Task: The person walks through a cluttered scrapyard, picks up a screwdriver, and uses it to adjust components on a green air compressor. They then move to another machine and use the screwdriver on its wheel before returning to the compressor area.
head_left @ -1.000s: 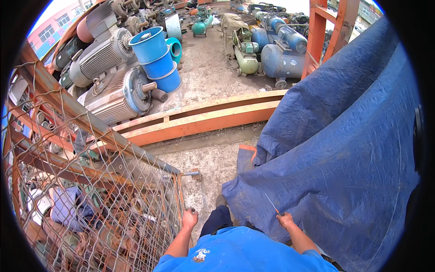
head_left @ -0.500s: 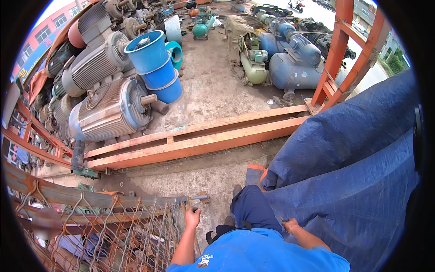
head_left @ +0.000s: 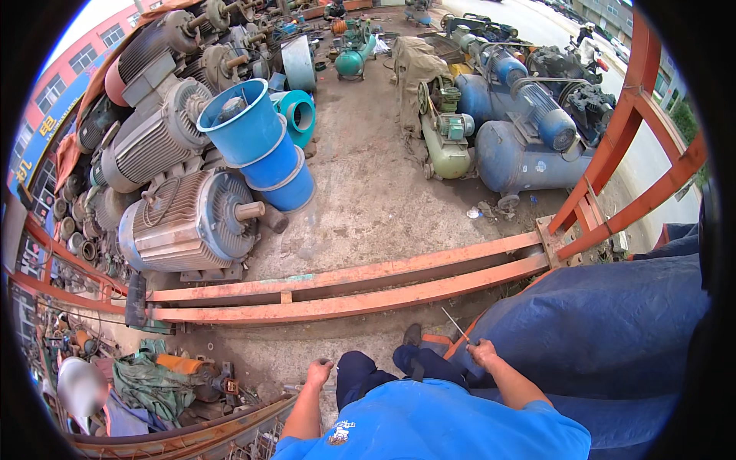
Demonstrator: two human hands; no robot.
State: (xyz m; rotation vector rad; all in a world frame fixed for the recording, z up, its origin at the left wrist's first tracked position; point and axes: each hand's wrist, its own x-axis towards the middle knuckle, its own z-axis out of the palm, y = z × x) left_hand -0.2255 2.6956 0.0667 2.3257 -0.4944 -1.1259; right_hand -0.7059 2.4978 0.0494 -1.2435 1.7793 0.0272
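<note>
Head view: my right hand (head_left: 482, 353) grips the screwdriver (head_left: 458, 326) by its handle, shaft angled ahead near the blue tarpaulin (head_left: 613, 322), likely so its tip clears my legs (head_left: 362, 374); left hand (head_left: 319, 372) half-curled, can't tell if holding anything.

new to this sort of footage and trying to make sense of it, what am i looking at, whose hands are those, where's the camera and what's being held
There is no robot here: these are a person's bare hands. The camera is worn on the head and looks down; its fisheye lens bends straight edges and leaves the dark rim. The right hand holds a thin tool, perhaps a screwdriver. The left hand is loosely curled; I can't tell whether it holds anything. At right lies a blue tarp. Beyond the orange beams, a big motor and a blue drum stand on the left, a tank on the right.
</note>
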